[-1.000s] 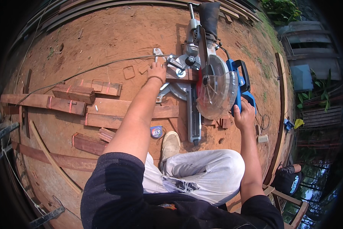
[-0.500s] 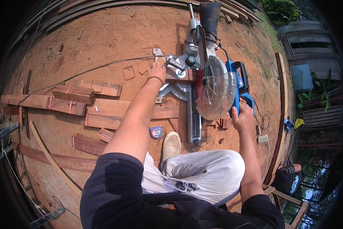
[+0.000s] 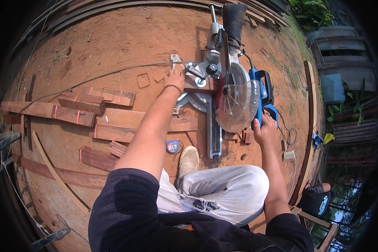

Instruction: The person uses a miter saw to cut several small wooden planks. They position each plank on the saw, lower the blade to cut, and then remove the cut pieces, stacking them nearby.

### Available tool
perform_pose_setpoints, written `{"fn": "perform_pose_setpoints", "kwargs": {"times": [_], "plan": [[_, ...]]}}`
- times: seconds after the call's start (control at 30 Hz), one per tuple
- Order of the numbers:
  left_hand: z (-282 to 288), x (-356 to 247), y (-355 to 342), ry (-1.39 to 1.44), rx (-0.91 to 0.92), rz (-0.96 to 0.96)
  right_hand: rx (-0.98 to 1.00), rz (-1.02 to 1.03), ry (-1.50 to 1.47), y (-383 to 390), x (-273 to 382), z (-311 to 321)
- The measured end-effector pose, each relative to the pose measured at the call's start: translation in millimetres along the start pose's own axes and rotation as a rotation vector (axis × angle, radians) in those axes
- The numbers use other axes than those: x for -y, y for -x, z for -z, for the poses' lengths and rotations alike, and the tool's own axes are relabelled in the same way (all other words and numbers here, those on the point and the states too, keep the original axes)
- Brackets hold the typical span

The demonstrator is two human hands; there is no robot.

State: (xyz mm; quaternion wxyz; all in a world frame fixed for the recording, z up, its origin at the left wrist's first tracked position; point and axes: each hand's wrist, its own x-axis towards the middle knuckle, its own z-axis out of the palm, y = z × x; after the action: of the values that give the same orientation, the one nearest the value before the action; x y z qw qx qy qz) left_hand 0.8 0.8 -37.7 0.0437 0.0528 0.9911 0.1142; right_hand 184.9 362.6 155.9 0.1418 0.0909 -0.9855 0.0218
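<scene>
A blue and grey mitre saw (image 3: 262, 96) stands on the ground in front of me, its blade behind a clear round guard (image 3: 239, 101). My right hand (image 3: 265, 128) is closed round the blue handle at the saw's near right side. On the saw base lies a short reddish-brown wooden block (image 3: 203, 84), its right end next to the red-edged blade area. My left hand (image 3: 174, 79), with a beaded bracelet at the wrist, grips the block's left end; its fingertips are partly hidden. A clamp with a round pad (image 3: 200, 82) sits over the block.
Wooden boards and bundled strips (image 3: 81, 103) lie at the left. A blue tape measure (image 3: 172, 146) rests near my shoe (image 3: 189, 160). The power cable (image 3: 113, 74) crosses the dirt to the saw. Another person (image 3: 317, 199) is at the far right, beside a long timber (image 3: 311, 109).
</scene>
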Motion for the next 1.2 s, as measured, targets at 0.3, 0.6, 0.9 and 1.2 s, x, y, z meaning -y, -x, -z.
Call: {"fn": "perform_pose_setpoints", "kwargs": {"times": [0.3,0.6,0.9,1.2], "plan": [[6,0,2,-0.018,0.032,-0.013,-0.046,0.027,0.006,2,-3,-12],[3,0,2,-0.074,0.028,-0.025,-0.035,0.02,0.014,1,-2,-21],[-2,1,0,-0.081,0.019,-0.025,-0.1,0.017,-0.031,-15,3,-29],[5,-3,2,-0.042,0.075,-0.012,-0.033,-0.064,-0.021,-52,2,-4]]}}
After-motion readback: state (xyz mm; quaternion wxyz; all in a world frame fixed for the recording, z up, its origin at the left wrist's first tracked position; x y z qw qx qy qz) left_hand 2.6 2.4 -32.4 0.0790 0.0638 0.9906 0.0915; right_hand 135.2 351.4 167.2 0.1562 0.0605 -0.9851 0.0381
